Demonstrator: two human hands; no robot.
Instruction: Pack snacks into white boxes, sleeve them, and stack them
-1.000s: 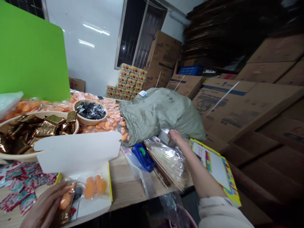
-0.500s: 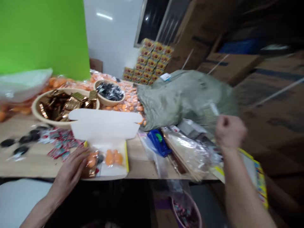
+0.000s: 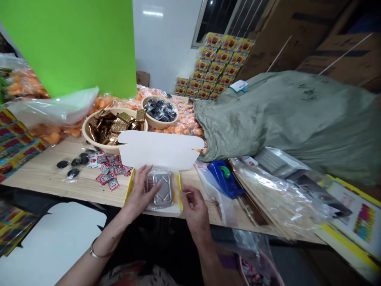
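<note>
A foil tray (image 3: 159, 187) with a ribbed lid lies in the base of an open white card box (image 3: 160, 149) with yellow edges, near the table's front edge. My left hand (image 3: 139, 190) rests on the tray's left side, thumb across the foil. It does not clearly grip the tray. My right hand (image 3: 193, 208) sits just right of the box, fingers curled near its yellow edge and holding nothing. The tray hides whatever lies beneath it in the box.
On the wooden table (image 3: 59, 174) stand a bowl of gold-wrapped packets (image 3: 114, 127) and a bowl of black pieces (image 3: 160, 111). Behind are orange packets, a grey-green sack (image 3: 282, 115), a blue tape dispenser (image 3: 223, 179) and a stack of printed boxes (image 3: 214, 65).
The view has swung down and steadied. My right hand has come back from the sack side to the box. A foil tray now covers the orange pieces in the box.
</note>
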